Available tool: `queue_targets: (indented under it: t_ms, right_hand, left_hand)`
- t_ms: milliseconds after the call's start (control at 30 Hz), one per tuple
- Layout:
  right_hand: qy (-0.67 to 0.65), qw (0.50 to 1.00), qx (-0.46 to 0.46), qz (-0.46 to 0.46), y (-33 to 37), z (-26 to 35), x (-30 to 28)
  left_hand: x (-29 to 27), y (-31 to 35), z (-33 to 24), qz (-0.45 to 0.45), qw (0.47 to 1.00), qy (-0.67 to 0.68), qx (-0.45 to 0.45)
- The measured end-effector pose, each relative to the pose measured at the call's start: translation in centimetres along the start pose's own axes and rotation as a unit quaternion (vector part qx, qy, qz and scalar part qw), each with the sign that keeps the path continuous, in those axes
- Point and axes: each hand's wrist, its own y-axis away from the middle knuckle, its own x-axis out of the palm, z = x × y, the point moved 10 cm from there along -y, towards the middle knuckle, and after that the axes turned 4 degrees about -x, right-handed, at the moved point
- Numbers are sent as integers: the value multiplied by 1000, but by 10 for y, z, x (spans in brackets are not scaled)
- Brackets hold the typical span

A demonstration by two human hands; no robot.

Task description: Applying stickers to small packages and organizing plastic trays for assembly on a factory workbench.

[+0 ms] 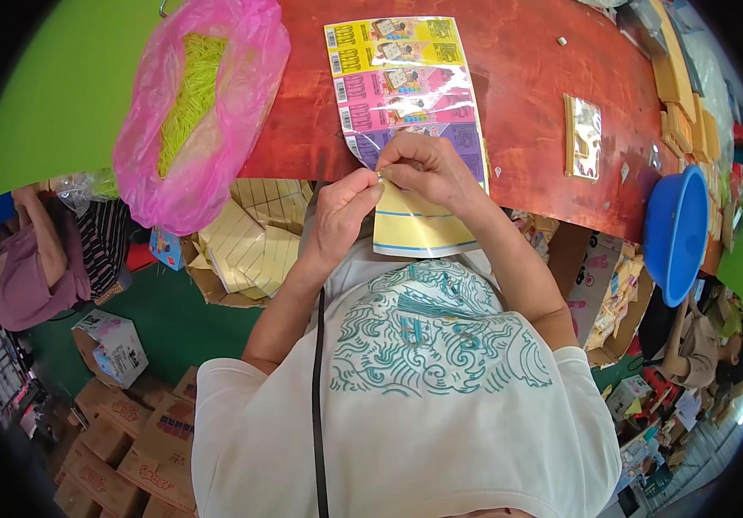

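I am looking straight down on a glossy printed sheet (406, 82), which is lying on the red surface (544, 52), its near portion reaching the surface's near edge. Its long axis is running away from the wearer, the far end leaning slightly left; its colour bands are crossing that axis, yellow farthest, then pink, then purple. A pale yellow part with blue lines (423, 231) is extending past the near edge towards the white shirt (406, 432); I cannot tell whether it belongs to the same sheet.

Over the sheet's near left side, the left hand (345, 207) and the right hand (430, 168) are meeting at their fingertips, each pinching with thumb and forefinger at a tiny pale piece (380, 175), too small for me to identify.

Farther out, a pink plastic bag (255, 104) holding yellow-green strips (190, 95) is drooping over the near edge at the surface's left end. To the sheet's right, a clear-fronted packet (583, 138) is lying near the near edge, and a blue basin (678, 233) is standing tilted by the near right corner.
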Motion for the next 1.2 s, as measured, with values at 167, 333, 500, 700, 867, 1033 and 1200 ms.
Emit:
queue_targets:
  t_ms: [167, 333, 500, 700, 867, 1033, 1200]
  right_hand:
    - [-24, 999, 30, 20, -3, -8, 0]
    - [76, 996, -46, -13, -11, 0, -2]
    - [-97, 990, 9, -106, -13, -15, -45]
    - [-396, 876, -142, -234, 26, 5, -194]
    - [-346, 803, -274, -402, 132, 52, -270]
    - [-197, 792, -276, -508, 211, 82, -258]
    - [75, 866, -216, -444, 171, 104, -168]
  left_hand:
    - [0, -2, -9, -16, 1000, -4, 19]
    - [-7, -11, -15, -50, 998, -20, 13]
    - [-15, -23, -25, -97, 995, 11, 16]
    - [-81, -46, -27, -220, 972, 50, 59]
    - [-143, -52, -33, -288, 943, -137, 95]
    - [-36, -5, -158, -358, 746, -446, 341]
    - [148, -29, -130, 114, 930, -233, 259]
